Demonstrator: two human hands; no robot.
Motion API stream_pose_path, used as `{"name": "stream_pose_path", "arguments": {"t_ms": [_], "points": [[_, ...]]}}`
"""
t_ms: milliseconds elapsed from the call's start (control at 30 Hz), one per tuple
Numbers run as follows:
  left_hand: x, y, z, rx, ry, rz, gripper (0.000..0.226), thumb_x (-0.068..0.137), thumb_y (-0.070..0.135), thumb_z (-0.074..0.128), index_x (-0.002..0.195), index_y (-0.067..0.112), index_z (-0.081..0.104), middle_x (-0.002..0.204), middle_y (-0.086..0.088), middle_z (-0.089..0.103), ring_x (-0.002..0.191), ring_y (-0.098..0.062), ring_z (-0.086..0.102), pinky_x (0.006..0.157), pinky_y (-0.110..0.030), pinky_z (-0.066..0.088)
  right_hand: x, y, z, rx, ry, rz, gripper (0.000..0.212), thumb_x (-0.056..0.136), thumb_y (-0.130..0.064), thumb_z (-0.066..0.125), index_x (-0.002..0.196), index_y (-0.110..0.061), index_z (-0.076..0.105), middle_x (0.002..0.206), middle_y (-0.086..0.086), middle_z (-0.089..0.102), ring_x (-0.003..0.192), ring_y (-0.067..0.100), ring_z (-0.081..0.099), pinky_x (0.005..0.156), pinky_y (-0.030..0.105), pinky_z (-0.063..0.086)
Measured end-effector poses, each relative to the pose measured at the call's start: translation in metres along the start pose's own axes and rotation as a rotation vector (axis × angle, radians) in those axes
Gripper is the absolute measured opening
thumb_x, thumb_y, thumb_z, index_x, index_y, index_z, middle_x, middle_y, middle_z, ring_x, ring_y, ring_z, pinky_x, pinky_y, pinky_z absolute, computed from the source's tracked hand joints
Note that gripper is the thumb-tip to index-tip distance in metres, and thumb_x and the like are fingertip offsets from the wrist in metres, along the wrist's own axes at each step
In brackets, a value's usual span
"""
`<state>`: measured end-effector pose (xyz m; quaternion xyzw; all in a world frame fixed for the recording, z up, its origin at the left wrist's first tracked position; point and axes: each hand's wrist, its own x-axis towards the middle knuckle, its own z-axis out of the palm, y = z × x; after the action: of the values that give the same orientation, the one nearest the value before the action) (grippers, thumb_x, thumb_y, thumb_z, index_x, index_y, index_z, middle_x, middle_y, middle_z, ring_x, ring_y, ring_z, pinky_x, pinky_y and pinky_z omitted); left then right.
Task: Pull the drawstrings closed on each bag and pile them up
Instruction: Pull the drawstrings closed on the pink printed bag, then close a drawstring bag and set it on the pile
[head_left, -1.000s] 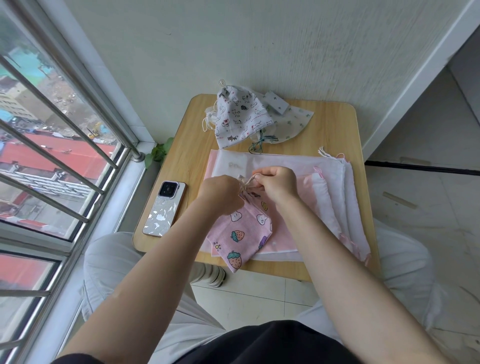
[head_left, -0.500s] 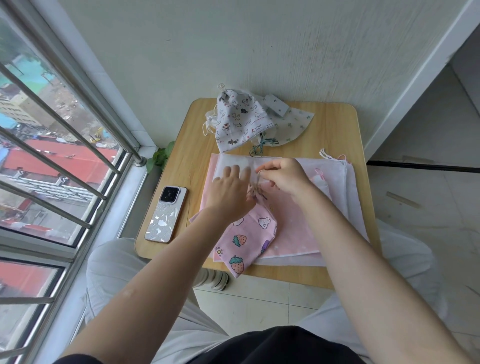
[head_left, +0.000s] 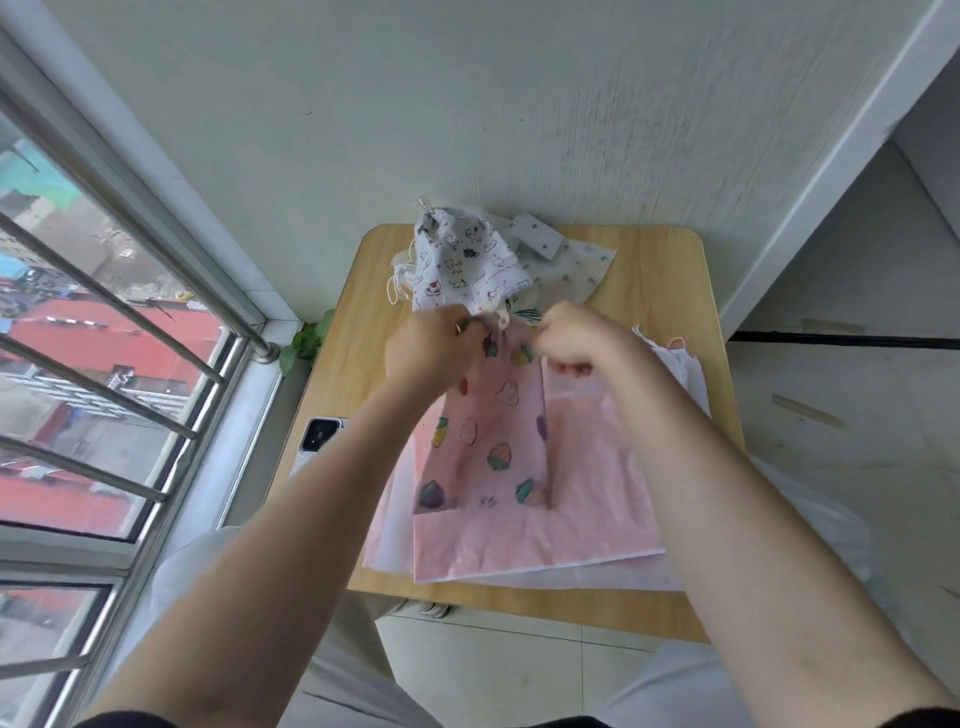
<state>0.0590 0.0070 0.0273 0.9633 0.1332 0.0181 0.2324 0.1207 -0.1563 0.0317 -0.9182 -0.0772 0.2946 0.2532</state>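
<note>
Pink fruit-print drawstring bag (head_left: 485, 431) hangs gathered at its top between a left hand (head_left: 434, 345) and right hand (head_left: 576, 338), both pinching its mouth, above flat pink and white bags (head_left: 597, 514) mid-table (head_left: 660, 270). Closed printed bags (head_left: 467, 260) are piled at the far edge; a phone (head_left: 319, 434) lies near the left edge.

A single wide-angle camera, worn on the person's head, is looking forward and steeply down. It is taking in the whole small wooden table (head_left: 654, 270) from above, at about arm's reach, with both forearms running up from the lower edge toward the table's middle. Left of the table the barred window (head_left: 104, 364) is filling the frame's side; beyond the table a pale wall (head_left: 415, 104) is closing the view. Straight lines are bowing near the edges.
</note>
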Motion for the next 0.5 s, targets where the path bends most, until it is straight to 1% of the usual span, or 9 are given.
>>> {"name": "stream_pose_path", "arguments": {"t_ms": [67,133,167,200,267,333,400,433,500], "points": [[0.022,0.005,-0.015,-0.343,0.058,-0.112,0.035,0.086,0.032,0.053,0.055,0.016,0.044,0.046,0.01,0.041,0.046,-0.012,0.038,0.047,-0.023,0.027,0.015,-0.023,-0.025,0.106,0.222,-0.05,0.022,0.086,-0.009,0.043,0.08,0.001,0.062,0.07,0.014,0.068,0.056,0.027,0.063,0.053,0.029,0.05],[0.043,0.007,-0.027,-0.617,0.147,-0.2,0.035,0.085,0.026,0.055,0.053,0.014,0.044,0.046,0.007,0.039,0.046,-0.013,0.033,0.051,-0.026,0.025,0.022,-0.051,-0.047,0.126,0.479,-0.184,0.016,0.092,-0.014,0.044,0.1,-0.006,0.056,0.088,0.008,0.061,0.076,0.026,0.06,0.062,0.029,0.044],[0.05,0.006,-0.03,-0.698,0.176,-0.257,0.033,0.086,0.022,0.054,0.055,0.013,0.048,0.047,0.004,0.046,0.044,-0.014,0.036,0.052,-0.027,0.027,0.021,-0.064,-0.053,0.138,0.52,-0.263,0.022,0.096,-0.016,0.044,0.115,-0.008,0.051,0.095,0.005,0.055,0.081,0.024,0.055,0.062,0.029,0.04],[0.057,0.003,-0.031,-0.746,0.174,-0.315,0.029,0.088,0.02,0.052,0.06,0.013,0.054,0.052,0.002,0.055,0.043,-0.015,0.041,0.051,-0.027,0.031,0.022,-0.073,-0.056,0.144,0.504,-0.326,0.03,0.098,-0.018,0.044,0.127,-0.011,0.043,0.099,0.003,0.053,0.082,0.022,0.053,0.063,0.029,0.041],[0.062,-0.006,-0.025,-0.722,0.07,-0.413,0.02,0.094,0.021,0.05,0.078,0.015,0.061,0.065,-0.001,0.066,0.045,-0.013,0.051,0.048,-0.025,0.037,0.023,-0.078,-0.051,0.126,0.437,-0.369,0.034,0.099,-0.02,0.044,0.133,-0.015,0.041,0.101,0.002,0.056,0.084,0.02,0.055,0.072,0.033,0.046],[0.06,-0.017,-0.014,-0.619,-0.044,-0.46,0.014,0.095,0.021,0.05,0.091,0.013,0.06,0.069,-0.001,0.067,0.049,-0.013,0.054,0.047,-0.024,0.038,0.029,-0.066,-0.037,0.095,0.393,-0.357,0.022,0.097,-0.019,0.046,0.118,-0.014,0.053,0.097,0.001,0.058,0.085,0.019,0.054,0.075,0.033,0.046],[0.052,-0.028,0.001,-0.491,-0.129,-0.452,0.014,0.091,0.019,0.053,0.095,0.011,0.063,0.069,-0.001,0.067,0.052,-0.014,0.056,0.047,-0.023,0.038,0.031,-0.048,-0.02,0.068,0.357,-0.302,0.014,0.094,-0.016,0.046,0.094,-0.009,0.058,0.085,0.004,0.058,0.08,0.023,0.054,0.067,0.033,0.042],[0.046,-0.032,0.01,-0.416,-0.176,-0.416,0.014,0.089,0.018,0.055,0.094,0.01,0.066,0.071,-0.001,0.068,0.055,-0.015,0.058,0.049,-0.023,0.04,0.031,-0.039,-0.012,0.056,0.323,-0.251,0.018,0.093,-0.016,0.047,0.089,-0.004,0.059,0.083,0.01,0.061,0.078,0.027,0.058,0.064,0.035,0.044],[0.031,-0.037,0.028,-0.217,-0.29,-0.263,0.01,0.085,0.022,0.062,0.087,0.015,0.069,0.085,-0.001,0.071,0.071,-0.017,0.063,0.06,-0.025,0.048,0.028,-0.023,0.003,-0.031,0.175,-0.138,0.026,0.093,-0.018,0.048,0.095,0.002,0.066,0.086,0.018,0.07,0.073,0.031,0.066,0.064,0.034,0.05]]}}
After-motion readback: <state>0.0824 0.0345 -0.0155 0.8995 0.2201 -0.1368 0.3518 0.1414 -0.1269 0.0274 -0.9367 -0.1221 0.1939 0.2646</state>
